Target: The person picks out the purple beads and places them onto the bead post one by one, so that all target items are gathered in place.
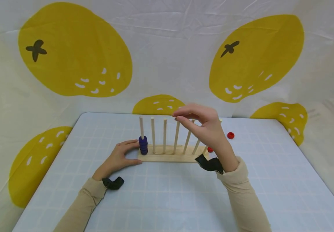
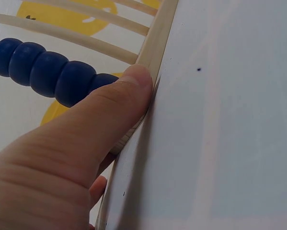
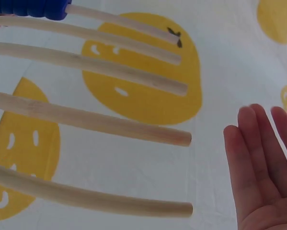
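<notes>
A wooden peg stand [image 1: 167, 158] with several upright pegs stands near the back of the table. Several dark blue beads [image 1: 143, 145] are stacked on its leftmost peg, and they also show in the left wrist view [image 2: 50, 72]. My left hand [image 1: 122, 154] grips the left end of the base, the thumb [image 2: 109, 103] on its front edge and the fingers behind, mostly hidden. Above the pegs, right of the middle, my right hand [image 1: 203, 124] is raised. Its fingers [image 3: 263, 158] are straight near the peg tops, with nothing seen in them.
One red bead [image 1: 230, 135] lies on the table at the back right. Another red bead [image 1: 210, 149] shows by the stand's right end, partly hidden by my right arm; whether it is on a peg I cannot tell. A lemon-printed cloth [image 1: 170, 64] hangs behind the table.
</notes>
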`<state>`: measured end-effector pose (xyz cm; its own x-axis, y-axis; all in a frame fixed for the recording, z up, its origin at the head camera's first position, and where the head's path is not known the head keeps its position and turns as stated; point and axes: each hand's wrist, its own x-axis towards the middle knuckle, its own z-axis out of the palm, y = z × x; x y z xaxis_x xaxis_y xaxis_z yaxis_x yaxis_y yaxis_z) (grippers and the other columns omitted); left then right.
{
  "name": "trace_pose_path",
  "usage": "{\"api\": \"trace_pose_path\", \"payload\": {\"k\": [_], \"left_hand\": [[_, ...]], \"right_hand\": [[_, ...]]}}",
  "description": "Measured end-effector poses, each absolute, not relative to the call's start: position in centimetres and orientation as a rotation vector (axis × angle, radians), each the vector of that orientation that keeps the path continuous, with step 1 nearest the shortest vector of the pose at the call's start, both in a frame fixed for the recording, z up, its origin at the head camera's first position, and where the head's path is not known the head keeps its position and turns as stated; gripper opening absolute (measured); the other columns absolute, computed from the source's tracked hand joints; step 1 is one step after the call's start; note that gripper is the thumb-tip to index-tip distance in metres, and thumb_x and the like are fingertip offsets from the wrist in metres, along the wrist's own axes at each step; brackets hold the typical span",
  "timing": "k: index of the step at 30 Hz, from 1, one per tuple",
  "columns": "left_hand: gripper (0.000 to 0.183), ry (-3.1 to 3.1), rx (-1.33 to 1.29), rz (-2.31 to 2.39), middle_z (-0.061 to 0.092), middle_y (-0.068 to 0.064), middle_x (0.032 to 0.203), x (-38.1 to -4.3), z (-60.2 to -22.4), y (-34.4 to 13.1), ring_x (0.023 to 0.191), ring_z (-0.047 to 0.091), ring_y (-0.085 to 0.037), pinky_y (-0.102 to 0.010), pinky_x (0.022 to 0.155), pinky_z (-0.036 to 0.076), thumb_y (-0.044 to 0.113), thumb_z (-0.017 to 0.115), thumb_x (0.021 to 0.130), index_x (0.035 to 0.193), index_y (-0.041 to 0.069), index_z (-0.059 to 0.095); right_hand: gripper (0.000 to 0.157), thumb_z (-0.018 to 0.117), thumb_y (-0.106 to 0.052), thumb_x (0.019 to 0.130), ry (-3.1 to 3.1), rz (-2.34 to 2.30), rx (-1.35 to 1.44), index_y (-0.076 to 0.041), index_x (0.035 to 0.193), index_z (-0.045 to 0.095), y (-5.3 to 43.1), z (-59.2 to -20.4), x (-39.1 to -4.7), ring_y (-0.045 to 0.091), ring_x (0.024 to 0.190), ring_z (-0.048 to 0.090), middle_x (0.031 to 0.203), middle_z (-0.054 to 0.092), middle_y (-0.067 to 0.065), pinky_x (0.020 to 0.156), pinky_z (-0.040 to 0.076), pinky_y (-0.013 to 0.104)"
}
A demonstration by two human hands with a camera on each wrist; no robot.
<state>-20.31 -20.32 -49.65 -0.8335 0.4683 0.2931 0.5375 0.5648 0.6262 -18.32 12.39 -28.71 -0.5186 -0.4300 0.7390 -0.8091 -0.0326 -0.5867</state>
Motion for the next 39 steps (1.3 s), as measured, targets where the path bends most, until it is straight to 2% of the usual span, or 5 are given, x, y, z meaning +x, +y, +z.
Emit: {"api": "trace_pose_path", "payload": {"k": [8, 16, 21, 26, 39], "left_hand": [[0.068, -2.707, -0.859, -1.136, 0.056, -0.009, 0.141, -20.3, -49.5, -20.3, 0.134, 0.045, -0.034, -0.062, 0.109, 0.028, 0.035, 0.090, 0.073, 0.133, 0.015, 0.064], [0.068, -2.700, -0.870, -1.144, 0.056, -0.008, 0.141, -20.4, -49.5, -20.3, 0.134, 0.045, -0.033, -0.061, 0.109, 0.028, 0.037, 0.089, 0.074, 0.134, 0.016, 0.064], [0.068, -2.695, -0.875, -1.149, 0.056, -0.009, 0.141, -20.4, -49.5, -20.3, 0.134, 0.045, -0.033, -0.061, 0.109, 0.030, 0.036, 0.089, 0.073, 0.133, 0.015, 0.064], [0.068, -2.683, -0.888, -1.130, 0.057, -0.009, 0.140, -20.3, -49.3, -20.2, 0.134, 0.046, -0.034, -0.061, 0.109, 0.029, 0.034, 0.090, 0.073, 0.133, 0.014, 0.064], [0.069, -2.699, -0.868, -1.124, 0.057, -0.009, 0.140, -20.1, -49.3, -20.3, 0.134, 0.045, -0.034, -0.061, 0.109, 0.028, 0.034, 0.090, 0.072, 0.133, 0.015, 0.064]], "right_hand": [[0.020, 0.068, -0.010, 0.094, -1.882, 1.519, 1.302, 0.008, 0.101, 0.071, 15.0, -29.2, -17.0, 0.023, 0.089, 0.068, 0.096, 0.072, 0.016, 0.080, 0.058, 0.033], [0.011, 0.068, 0.004, 0.091, -1.908, 1.493, 1.239, 0.009, 0.100, 0.071, 17.9, -30.2, -16.2, 0.023, 0.089, 0.068, 0.095, 0.071, 0.020, 0.083, 0.057, 0.029], [0.019, 0.065, 0.018, 0.085, -1.950, 1.479, 1.166, 0.007, 0.098, 0.072, 19.8, -31.1, -15.7, 0.021, 0.086, 0.069, 0.093, 0.071, 0.018, 0.077, 0.056, 0.021], [0.020, 0.065, 0.020, 0.083, -1.972, 1.449, 1.114, 0.006, 0.096, 0.073, 21.5, -31.8, -15.2, 0.018, 0.081, 0.070, 0.088, 0.072, 0.015, 0.069, 0.054, 0.017], [0.026, 0.062, 0.026, 0.081, -2.140, 1.348, 0.863, 0.009, 0.097, 0.072, 24.8, -33.7, -14.4, 0.013, 0.077, 0.070, 0.086, 0.073, 0.013, 0.078, 0.056, 0.019]]}}
